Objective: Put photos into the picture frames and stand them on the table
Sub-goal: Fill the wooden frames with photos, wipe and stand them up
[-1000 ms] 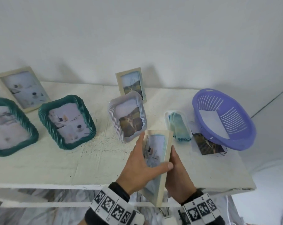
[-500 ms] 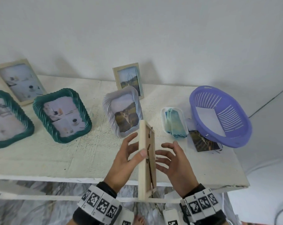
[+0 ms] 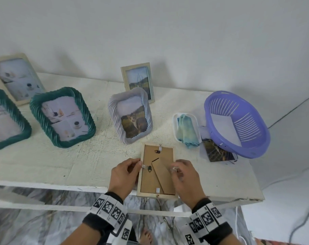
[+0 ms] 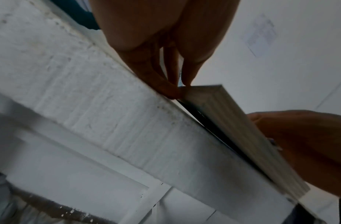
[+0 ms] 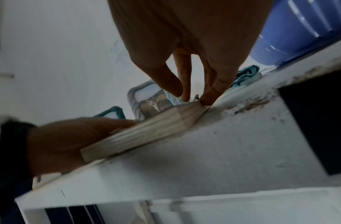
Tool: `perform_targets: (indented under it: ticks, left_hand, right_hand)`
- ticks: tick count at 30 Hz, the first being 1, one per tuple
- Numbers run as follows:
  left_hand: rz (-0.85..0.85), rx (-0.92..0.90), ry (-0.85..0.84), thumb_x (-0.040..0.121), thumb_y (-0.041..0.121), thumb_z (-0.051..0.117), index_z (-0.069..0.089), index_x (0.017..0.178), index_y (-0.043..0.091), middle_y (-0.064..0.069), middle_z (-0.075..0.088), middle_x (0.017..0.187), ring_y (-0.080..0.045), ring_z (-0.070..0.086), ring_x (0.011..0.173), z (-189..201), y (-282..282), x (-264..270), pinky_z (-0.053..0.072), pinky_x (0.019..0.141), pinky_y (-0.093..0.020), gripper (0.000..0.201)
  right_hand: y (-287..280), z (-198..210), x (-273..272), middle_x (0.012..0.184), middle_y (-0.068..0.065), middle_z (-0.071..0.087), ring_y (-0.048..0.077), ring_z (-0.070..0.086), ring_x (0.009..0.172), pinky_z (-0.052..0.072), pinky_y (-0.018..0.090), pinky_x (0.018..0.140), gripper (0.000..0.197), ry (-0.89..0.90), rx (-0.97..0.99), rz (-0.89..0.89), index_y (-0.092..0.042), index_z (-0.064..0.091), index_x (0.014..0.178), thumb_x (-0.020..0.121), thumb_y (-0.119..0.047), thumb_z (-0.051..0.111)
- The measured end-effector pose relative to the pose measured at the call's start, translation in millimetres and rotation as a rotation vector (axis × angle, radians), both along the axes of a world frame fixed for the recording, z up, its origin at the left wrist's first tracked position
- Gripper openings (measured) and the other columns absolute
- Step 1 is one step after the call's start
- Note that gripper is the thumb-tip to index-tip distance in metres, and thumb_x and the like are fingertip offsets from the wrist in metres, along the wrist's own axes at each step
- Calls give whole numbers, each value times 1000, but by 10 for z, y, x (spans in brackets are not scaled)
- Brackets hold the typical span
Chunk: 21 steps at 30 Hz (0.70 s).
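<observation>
Face-down wooden frame (image 3: 157, 171) between both hands' grip

Both forearms reach forward side by side, each wrist wrapped in a band of black-and-white markers over a dark cuff. The left hand (image 3: 124, 175) is knuckles-up, fingers curled, with thumb and fingertips (image 4: 171, 91) pinched together at the left edge of what it holds. The right hand (image 3: 186, 179) mirrors it, its fingers (image 5: 210, 97) bent down and pinching at the right edge.
</observation>
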State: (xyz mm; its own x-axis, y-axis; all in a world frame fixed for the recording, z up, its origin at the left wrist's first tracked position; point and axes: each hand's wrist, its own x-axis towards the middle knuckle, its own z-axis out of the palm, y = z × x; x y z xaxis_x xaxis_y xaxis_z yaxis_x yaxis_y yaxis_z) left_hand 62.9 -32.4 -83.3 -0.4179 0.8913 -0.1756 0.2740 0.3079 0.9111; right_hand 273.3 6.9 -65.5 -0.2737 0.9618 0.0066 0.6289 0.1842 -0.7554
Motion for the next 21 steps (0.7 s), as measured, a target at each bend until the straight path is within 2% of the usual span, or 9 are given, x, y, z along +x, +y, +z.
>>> perform_targets:
  ticks: [2,4,7,9,11,14,16,19,21]
  left_hand:
    - [-12,24,81,89,32,70,76,99,23,13,72,82,-2,68,76,19,-3,48,60,75,-31,14]
    - [-48,50,118,85,34,74,72,96,34,13,70,80,-1,66,74,44,-16,64,59,72,-28,11]
    - [-102,53,174,81,35,78,67,97,40,11,68,82,-4,65,75,49,-13,39,59,72,-31,20]
    - [-102,49,187,81,34,78,65,97,39,10,67,82,-5,65,76,41,4,21,59,73,-32,21]
    - [-101,61,199,81,34,78,66,99,37,11,67,82,-5,64,75,23,8,20,59,73,-33,22]
    - [-104,99,256,83,36,76,68,106,32,11,65,81,-3,63,73,-38,1,21,58,69,-30,25]
    - [-115,141,337,84,37,75,70,108,27,13,63,80,-1,62,69,-73,6,25,57,65,-26,26]
    - [-126,157,445,87,35,72,69,101,22,13,61,77,-3,59,64,-72,41,59,55,60,-27,19]
    - [-105,154,518,85,28,74,67,91,17,9,59,70,-9,56,57,-51,72,116,48,54,-28,14]
  right_hand:
    - [13,-53,3,123,2,49,13,52,104,42,21,88,19,-100,47,19,-19,67,106,91,-13,57]
    - [23,-75,-5,125,4,47,18,51,106,38,22,89,17,-158,95,46,-15,67,105,90,-14,58]
    - [33,-49,-43,123,4,45,18,49,100,44,26,84,4,-222,138,101,-15,60,90,87,-17,60]
    - [64,-31,-50,119,2,42,17,49,93,41,24,77,12,-245,131,131,-18,49,81,86,-20,60]
    - [99,-11,-27,115,-2,40,14,49,87,39,22,74,17,-221,106,143,-20,45,80,86,-20,61]
    - [142,29,39,112,-5,40,7,50,87,38,11,73,15,-165,65,169,-21,49,92,88,-14,60]
    - [170,45,64,112,-5,42,6,50,89,37,5,72,21,-162,46,177,-21,50,103,87,-10,59]
    - [163,38,62,114,-6,43,7,52,90,38,4,73,26,-157,37,174,-20,51,108,87,-6,57]
    - [142,19,64,115,-7,43,5,53,89,42,8,75,27,-142,36,166,-21,51,109,88,-5,56]
